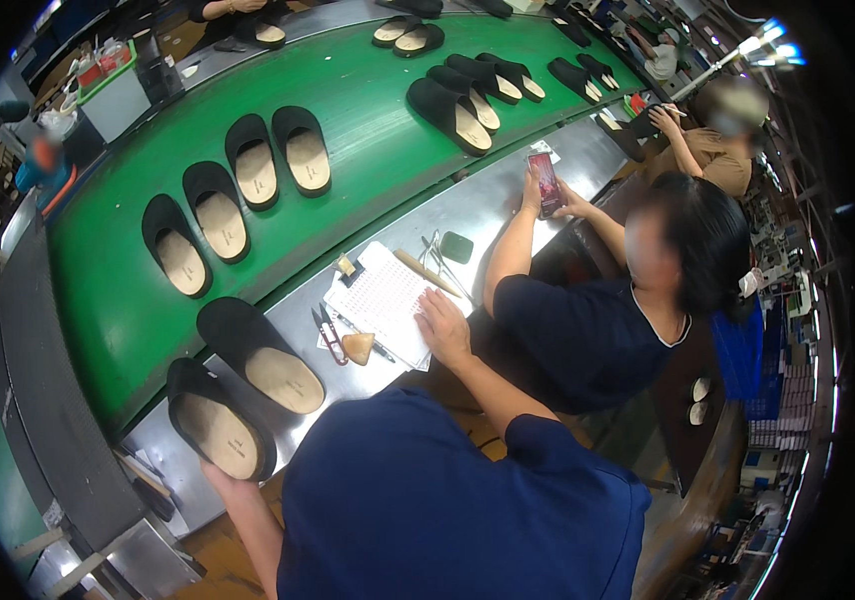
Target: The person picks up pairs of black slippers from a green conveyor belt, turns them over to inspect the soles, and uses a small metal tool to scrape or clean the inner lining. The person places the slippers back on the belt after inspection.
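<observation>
Slipper (223,430) is being steadied, ideally level, by the left hand (231,487), whose hidden fingers' closure cannot be told; papers (388,300) are being touched by the right hand (444,326), fingers spread.

- left hand (232,488) at the heel of a black slipper (223,432);
- right hand (445,328) resting on printed sheets (383,295);
- green belt (368,130) beyond, carrying pairs of similar slippers (308,160).
</observation>
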Demonstrator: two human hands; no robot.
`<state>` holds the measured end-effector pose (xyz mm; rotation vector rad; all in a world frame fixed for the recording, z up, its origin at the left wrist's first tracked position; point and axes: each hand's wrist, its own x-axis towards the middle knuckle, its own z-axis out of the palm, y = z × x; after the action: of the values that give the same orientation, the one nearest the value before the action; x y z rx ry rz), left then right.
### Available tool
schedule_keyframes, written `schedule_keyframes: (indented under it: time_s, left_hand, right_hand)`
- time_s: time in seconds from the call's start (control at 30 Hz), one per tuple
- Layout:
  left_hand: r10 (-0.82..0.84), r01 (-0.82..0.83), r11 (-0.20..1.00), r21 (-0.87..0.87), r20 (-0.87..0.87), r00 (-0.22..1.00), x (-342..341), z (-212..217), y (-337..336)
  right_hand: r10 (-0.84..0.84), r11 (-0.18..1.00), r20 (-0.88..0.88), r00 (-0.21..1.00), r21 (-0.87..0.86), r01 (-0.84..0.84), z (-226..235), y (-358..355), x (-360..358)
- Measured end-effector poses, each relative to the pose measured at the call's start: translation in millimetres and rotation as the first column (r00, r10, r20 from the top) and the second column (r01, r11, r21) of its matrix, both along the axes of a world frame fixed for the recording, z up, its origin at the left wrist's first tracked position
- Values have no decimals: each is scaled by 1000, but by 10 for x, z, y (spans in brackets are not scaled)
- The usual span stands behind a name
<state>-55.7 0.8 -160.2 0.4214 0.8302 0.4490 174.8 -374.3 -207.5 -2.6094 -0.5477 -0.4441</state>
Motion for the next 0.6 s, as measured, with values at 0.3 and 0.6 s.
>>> schedule_keyframes:
  time_s: [0.3, 0.6]
  left_hand:
    - [2, -2, 1000, -21, 36, 999, -19, 61, 125]
    - [-5, 4, 1000, 22, 34, 999, -24, 14, 136]
  right_hand:
    - [-51, 998, -30, 998, 44, 52, -268, -9, 5]
    - [-63, 996, -66, 996, 65, 67, -124, 36, -39]
